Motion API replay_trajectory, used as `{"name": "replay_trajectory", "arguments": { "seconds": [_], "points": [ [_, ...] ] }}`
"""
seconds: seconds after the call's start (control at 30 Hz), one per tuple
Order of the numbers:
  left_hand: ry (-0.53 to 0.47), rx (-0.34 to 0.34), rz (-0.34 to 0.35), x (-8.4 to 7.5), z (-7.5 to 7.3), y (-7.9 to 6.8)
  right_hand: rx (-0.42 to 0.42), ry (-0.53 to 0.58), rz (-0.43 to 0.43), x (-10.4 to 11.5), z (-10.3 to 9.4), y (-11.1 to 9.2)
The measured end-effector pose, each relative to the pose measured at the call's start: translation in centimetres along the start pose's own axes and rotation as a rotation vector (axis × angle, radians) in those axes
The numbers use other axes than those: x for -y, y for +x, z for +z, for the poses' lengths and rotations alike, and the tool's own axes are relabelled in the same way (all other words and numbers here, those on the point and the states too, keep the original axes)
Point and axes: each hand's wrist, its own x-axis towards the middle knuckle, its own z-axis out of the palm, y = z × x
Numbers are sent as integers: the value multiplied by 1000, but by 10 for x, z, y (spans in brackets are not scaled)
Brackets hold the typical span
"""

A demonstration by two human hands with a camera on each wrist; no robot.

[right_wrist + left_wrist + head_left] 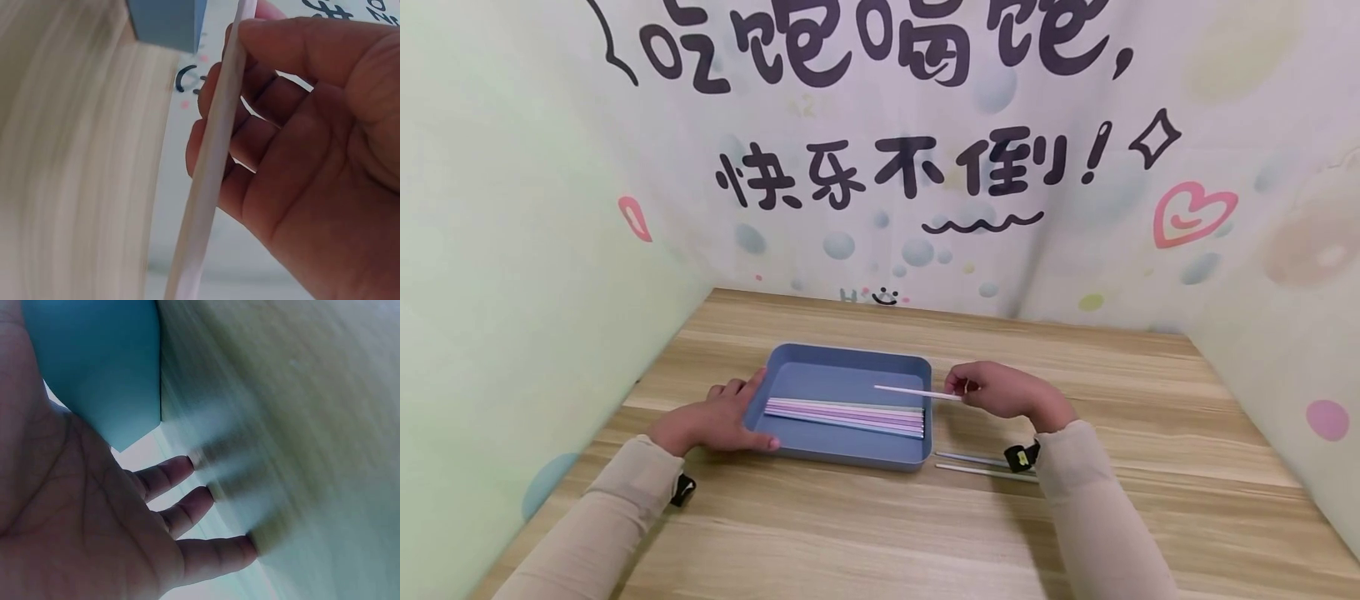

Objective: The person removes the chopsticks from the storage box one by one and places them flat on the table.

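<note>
A shallow blue tray [842, 377] lies on the wooden table, with a bundle of pink, white and pale blue chopsticks [842, 415] lengthwise inside. My left hand [722, 421] is spread against the tray's left end, thumb at the front corner. In the left wrist view, three of its fingertips rest on the table beside the tray wall [100, 362]. My right hand [1003, 390] pinches a pale pink chopstick [212, 144] between thumb and fingers, just beyond the tray's right end. The thin end of that chopstick reaches over the right rim above the tray floor.
Two pale chopsticks [977, 472] lie on the table [850, 533] right of the tray, partly hidden under the right wrist. A black strap [1021, 457] circles that wrist. Printed cloth walls [880, 250] stand behind and at both sides.
</note>
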Motion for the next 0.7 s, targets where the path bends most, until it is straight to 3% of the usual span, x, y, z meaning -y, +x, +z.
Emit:
{"name": "replay_trajectory", "arguments": {
  "seconds": [0.7],
  "points": [
    [2,1,1,-2,1,2,-50,-17,-20,-35,-3,-64]
  ]
}}
